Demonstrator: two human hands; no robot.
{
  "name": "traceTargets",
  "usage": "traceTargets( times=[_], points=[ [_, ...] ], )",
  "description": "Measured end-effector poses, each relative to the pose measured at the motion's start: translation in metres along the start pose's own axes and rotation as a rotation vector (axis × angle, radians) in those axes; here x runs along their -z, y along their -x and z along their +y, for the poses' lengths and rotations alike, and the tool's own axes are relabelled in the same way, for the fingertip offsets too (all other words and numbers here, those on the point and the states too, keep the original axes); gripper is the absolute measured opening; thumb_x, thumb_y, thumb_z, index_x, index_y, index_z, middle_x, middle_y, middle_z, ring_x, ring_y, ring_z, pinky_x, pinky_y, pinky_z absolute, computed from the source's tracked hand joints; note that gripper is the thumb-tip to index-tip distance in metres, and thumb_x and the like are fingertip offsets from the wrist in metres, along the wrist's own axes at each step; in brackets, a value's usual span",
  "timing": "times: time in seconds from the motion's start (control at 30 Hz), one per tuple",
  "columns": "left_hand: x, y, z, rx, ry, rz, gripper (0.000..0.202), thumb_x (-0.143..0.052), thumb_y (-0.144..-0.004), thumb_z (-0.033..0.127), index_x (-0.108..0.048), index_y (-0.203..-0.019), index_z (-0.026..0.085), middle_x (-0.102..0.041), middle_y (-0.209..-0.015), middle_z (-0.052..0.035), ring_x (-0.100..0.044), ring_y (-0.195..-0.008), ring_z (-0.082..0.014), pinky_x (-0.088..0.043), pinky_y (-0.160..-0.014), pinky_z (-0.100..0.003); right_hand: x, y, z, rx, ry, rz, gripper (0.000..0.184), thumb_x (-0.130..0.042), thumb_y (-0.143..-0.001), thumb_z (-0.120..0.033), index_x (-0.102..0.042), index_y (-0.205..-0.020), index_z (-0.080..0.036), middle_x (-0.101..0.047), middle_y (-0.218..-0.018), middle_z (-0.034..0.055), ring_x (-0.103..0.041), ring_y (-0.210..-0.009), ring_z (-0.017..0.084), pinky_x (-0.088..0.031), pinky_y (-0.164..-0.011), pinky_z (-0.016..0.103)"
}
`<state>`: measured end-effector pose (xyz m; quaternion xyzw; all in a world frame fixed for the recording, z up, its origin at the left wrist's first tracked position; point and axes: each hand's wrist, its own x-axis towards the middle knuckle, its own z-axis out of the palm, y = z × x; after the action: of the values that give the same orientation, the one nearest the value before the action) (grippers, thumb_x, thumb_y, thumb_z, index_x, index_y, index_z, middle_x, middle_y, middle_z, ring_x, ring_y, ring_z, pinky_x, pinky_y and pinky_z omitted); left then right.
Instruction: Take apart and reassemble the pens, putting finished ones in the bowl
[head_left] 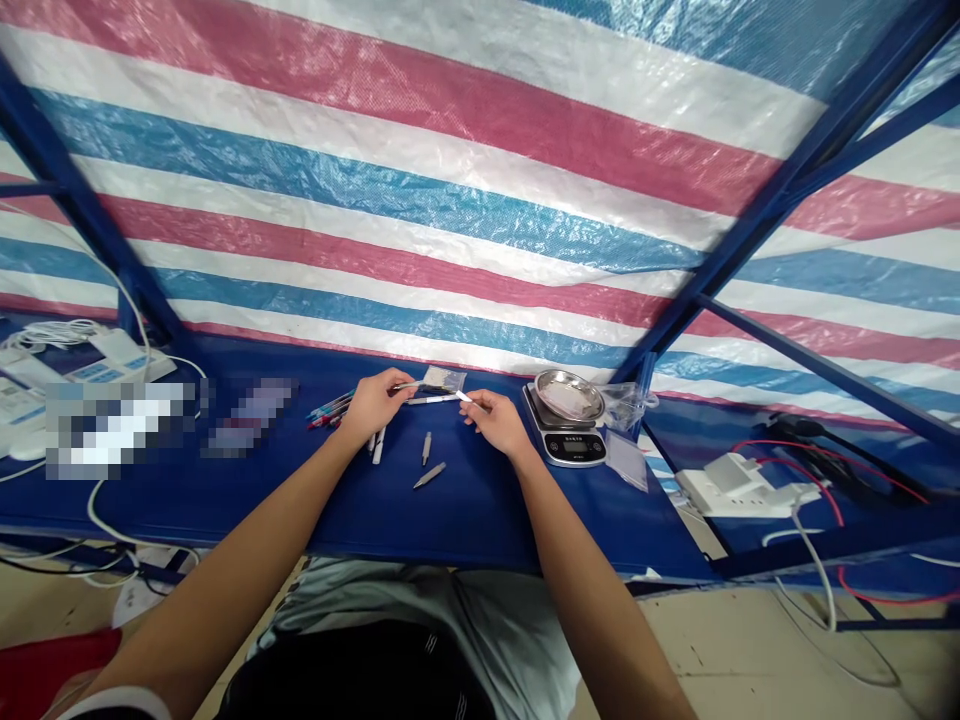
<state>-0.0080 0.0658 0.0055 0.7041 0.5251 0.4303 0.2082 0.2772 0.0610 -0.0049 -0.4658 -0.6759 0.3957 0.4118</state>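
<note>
My left hand (377,402) is closed in a pinch on a thin pen piece (407,385), whose exact kind is too small to tell. Between the fingertips of my right hand (491,418) is a short white pen part (464,397), perhaps a barrel or cap. Several pens (328,411) with coloured ends lie left of my left hand. White pen parts (379,446) rest just below it, partly hidden. Two grey tapered pen pieces (427,448) lie on the blue table between my forearms. Beyond my hands is a small clear bag (445,379), with slim pen parts in front of it.
A digital scale (574,447) with a round metal pan (569,397) stands at the right, beside clear plastic bags (627,460). A white power strip (739,487) and cables lie farther right. Blue metal posts (750,225) frame a striped tarp (420,200) behind the table.
</note>
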Motion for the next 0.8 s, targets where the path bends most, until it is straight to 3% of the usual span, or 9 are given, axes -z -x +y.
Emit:
traceTargets(
  times=[0.13, 0.23, 0.37, 0.53, 0.63, 0.7, 0.8],
  points=[
    [0.0, -0.003, -0.001, -0.055, -0.102, 0.07, 0.037, -0.065, -0.098, 0.058, -0.076, -0.111, 0.025, -0.082, -0.113, -0.0074, -0.076, -0.108, -0.0296, -0.057, -0.097, -0.039, -0.002, 0.002, -0.004, 0.042, 0.112, 0.018, 0.027, -0.071, -0.093, -0.047, -0.079, -0.105, -0.024, -0.081, -0.093, 0.0034, -0.074, -0.083, 0.022, -0.059, -0.076, 0.033],
    [0.006, 0.006, 0.004, -0.066, -0.14, 0.089, 0.041, -0.061, -0.101, 0.054, -0.074, -0.127, 0.025, -0.081, -0.113, -0.0066, -0.075, -0.11, -0.0297, -0.055, -0.098, -0.04, -0.005, 0.004, -0.009, 0.118, 0.208, 0.057, 0.025, -0.071, -0.093, -0.047, -0.082, -0.101, -0.026, -0.081, -0.099, 0.0044, -0.073, -0.087, 0.023, -0.057, -0.084, 0.036],
    [0.015, 0.022, 0.014, -0.095, -0.167, 0.048, 0.05, -0.055, -0.104, 0.05, -0.065, -0.147, 0.025, -0.08, -0.117, -0.0069, -0.073, -0.106, -0.0293, -0.054, -0.098, -0.041, -0.009, 0.007, -0.015, 0.166, 0.247, 0.016, 0.029, -0.069, -0.094, -0.05, -0.083, -0.099, -0.026, -0.079, -0.095, 0.0053, -0.069, -0.078, 0.022, -0.054, -0.078, 0.034],
    [0.018, 0.036, 0.019, -0.097, -0.156, -0.058, 0.038, -0.053, -0.103, 0.047, -0.078, -0.122, 0.025, -0.079, -0.122, -0.0072, -0.074, -0.103, -0.0284, -0.056, -0.09, -0.038, -0.015, 0.012, -0.017, 0.121, 0.247, -0.119, 0.035, -0.069, -0.095, -0.047, -0.079, -0.119, -0.025, -0.075, -0.078, 0.0005, -0.066, -0.067, 0.019, -0.051, -0.068, 0.03],
    [0.014, 0.042, 0.019, -0.08, -0.192, -0.127, 0.036, -0.058, -0.1, 0.051, -0.079, -0.113, 0.025, -0.081, -0.112, -0.007, -0.074, -0.1, -0.0293, -0.057, -0.09, -0.039, -0.019, 0.016, -0.018, 0.14, 0.266, -0.205, 0.043, -0.07, -0.095, -0.048, -0.075, -0.132, -0.025, -0.073, -0.075, -0.0012, -0.066, -0.065, 0.017, -0.049, -0.066, 0.029],
    [0.012, 0.044, 0.018, -0.117, -0.269, -0.143, 0.038, -0.059, -0.1, 0.056, -0.079, -0.107, 0.024, -0.081, -0.106, -0.0083, -0.074, -0.099, -0.0299, -0.056, -0.094, -0.041, -0.022, 0.017, -0.019, 0.152, 0.273, -0.222, 0.044, -0.07, -0.096, -0.052, -0.075, -0.13, -0.025, -0.075, -0.078, -0.0002, -0.067, -0.066, 0.017, -0.049, -0.065, 0.028],
    [0.016, 0.029, 0.012, -0.195, -0.423, -0.057, 0.043, -0.053, -0.104, 0.055, -0.079, -0.11, 0.022, -0.078, -0.114, -0.0124, -0.071, -0.111, -0.0318, -0.053, -0.104, -0.044, -0.025, 0.015, -0.02, 0.148, 0.288, -0.181, 0.039, -0.067, -0.098, -0.054, -0.078, -0.121, -0.024, -0.077, -0.082, 0.0023, -0.068, -0.068, 0.018, -0.049, -0.067, 0.029]
  ],
)
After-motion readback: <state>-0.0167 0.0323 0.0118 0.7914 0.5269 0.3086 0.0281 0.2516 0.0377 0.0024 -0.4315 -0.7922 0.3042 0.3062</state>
